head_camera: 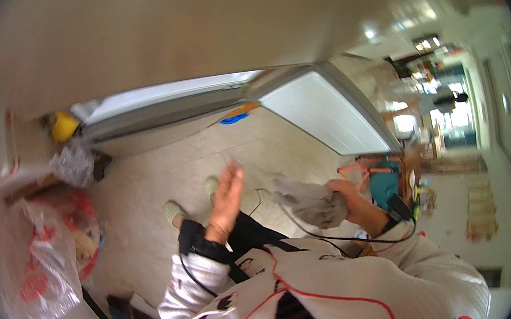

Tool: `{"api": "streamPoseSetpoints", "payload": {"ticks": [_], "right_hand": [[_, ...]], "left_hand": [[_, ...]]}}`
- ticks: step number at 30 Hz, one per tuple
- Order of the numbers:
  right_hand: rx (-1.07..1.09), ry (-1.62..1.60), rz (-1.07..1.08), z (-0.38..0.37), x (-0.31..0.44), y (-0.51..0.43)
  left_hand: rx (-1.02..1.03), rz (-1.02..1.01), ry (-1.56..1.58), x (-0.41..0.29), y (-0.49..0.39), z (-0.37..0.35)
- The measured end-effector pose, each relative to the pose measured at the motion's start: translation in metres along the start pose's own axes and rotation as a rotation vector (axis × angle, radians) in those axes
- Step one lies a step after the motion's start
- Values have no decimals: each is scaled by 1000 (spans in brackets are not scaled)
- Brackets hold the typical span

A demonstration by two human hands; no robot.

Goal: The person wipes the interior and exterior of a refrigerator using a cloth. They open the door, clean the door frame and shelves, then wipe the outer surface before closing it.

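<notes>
My right hand [352,200] grips a crumpled grey cloth [313,200], whose loose end hangs out toward the floor. My left hand [228,202] is held out over the floor with its fingers stretched and nothing in it; the fingertips are slightly blurred. Before me stands a large beige appliance [166,29], which looks like a refrigerator. Its lower door [326,117] with a white inner panel is swung out to the right, and a lit white compartment [176,90] shows through the gap. Neither hand touches the appliance.
A clear plastic bag [39,286] with red print hangs at the left beside a red basin-like container [83,234]. Crumpled clear plastic [73,164] and a yellow object [63,127] lie near the appliance. A folding stool [380,183] stands right; black cables [357,242] run from my wrists. Another person [447,101] is far back.
</notes>
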State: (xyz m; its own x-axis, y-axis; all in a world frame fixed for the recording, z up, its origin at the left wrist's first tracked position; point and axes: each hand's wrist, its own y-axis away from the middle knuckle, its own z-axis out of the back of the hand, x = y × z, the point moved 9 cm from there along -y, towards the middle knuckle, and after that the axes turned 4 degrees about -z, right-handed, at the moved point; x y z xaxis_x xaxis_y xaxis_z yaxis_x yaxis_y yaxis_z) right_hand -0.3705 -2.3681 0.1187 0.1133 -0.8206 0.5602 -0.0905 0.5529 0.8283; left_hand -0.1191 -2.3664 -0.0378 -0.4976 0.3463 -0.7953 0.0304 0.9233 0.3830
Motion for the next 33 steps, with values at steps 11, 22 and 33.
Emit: {"api": "streamPoseSetpoints", "payload": {"ticks": [11,22,33], "right_hand": [[-231,345,-18,143,-122,13],[-828,-108,-100,289,-319,122],[-785,-472,-39,269,-388,101]], "left_hand": [[90,-545,-805,-89,-4,-101],[425,-1247,-1393,-95,-87,-381],[420,-1216,-1463,-70,-64,-357]]}}
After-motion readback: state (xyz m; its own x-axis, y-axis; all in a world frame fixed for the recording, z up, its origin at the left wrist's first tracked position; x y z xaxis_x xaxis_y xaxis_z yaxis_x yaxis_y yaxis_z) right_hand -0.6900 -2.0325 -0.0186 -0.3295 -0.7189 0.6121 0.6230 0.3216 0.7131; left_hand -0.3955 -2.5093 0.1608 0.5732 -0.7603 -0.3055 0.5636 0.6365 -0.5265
